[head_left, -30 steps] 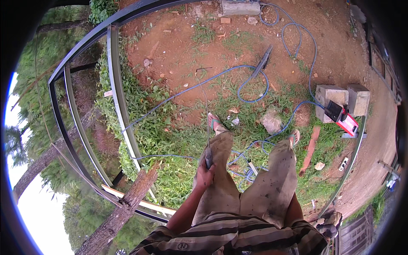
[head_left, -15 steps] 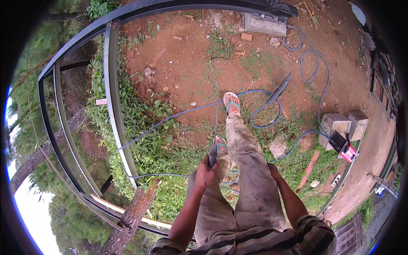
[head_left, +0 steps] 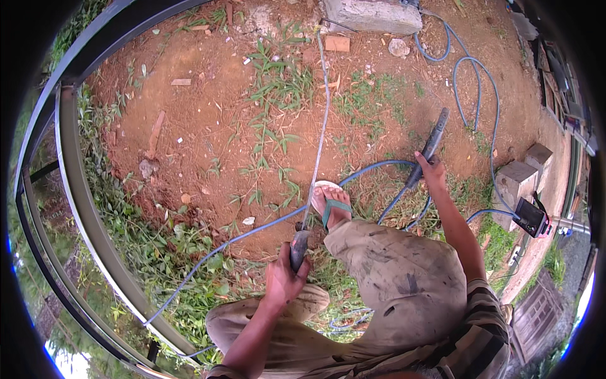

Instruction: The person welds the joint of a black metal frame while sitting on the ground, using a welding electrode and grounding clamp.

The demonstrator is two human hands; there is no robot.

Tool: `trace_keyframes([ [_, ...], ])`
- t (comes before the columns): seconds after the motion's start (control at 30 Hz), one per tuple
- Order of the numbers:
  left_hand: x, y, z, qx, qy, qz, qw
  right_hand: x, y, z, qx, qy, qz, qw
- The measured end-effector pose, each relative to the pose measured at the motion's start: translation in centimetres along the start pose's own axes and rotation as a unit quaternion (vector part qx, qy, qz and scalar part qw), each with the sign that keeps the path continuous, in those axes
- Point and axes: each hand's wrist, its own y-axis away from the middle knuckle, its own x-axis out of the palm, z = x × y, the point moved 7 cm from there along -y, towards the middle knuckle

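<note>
In my left hand, closed around its grip, is a black-handled tool. A long thin pale rod reaches away from its front end. My right hand is stretched forward to the right, fingers on the lower part of a long black handle lying on the ground. A blue cable runs along the ground to this handle, and cable loops pass close to my right wrist. My sandalled foot is planted between the two hands, with that knee bent.
A dark metal frame curves along the left, over leafy plants. At the right, a black and red box with cables stands beside concrete blocks. A concrete slab and a brick piece lie far ahead on reddish soil.
I have gone from standing to crouching. My right hand has moved from beside my leg forward to the black handle on the ground. My left hand still holds its tool.
</note>
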Motion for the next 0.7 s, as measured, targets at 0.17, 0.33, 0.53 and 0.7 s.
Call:
trace_keyframes([
  [0.17, -0.6, -6.6, -2.1, 0.14, -0.03, -0.034, 0.989, 0.5, 1.1, 0.9, -0.113, -0.299, -0.062, 0.945],
  [0.33, 0.7, -13.8, -3.4, 0.21, 0.003, -0.094, 0.973, 3.6, 6.1, 1.9, 0.019, -0.584, 0.093, 0.806],
  [0.53, 4.2, -14.3, -5.7, 0.18, 0.047, -0.073, 0.98, 4.8, 7.6, 0.0, 0.076, -0.663, 0.161, 0.727],
  [0.7, 6.2, -14.2, -4.9, 0.165, 0.028, -0.08, 0.983, 5.0, 7.5, 1.0, 0.053, -0.64, 0.173, 0.747],
])
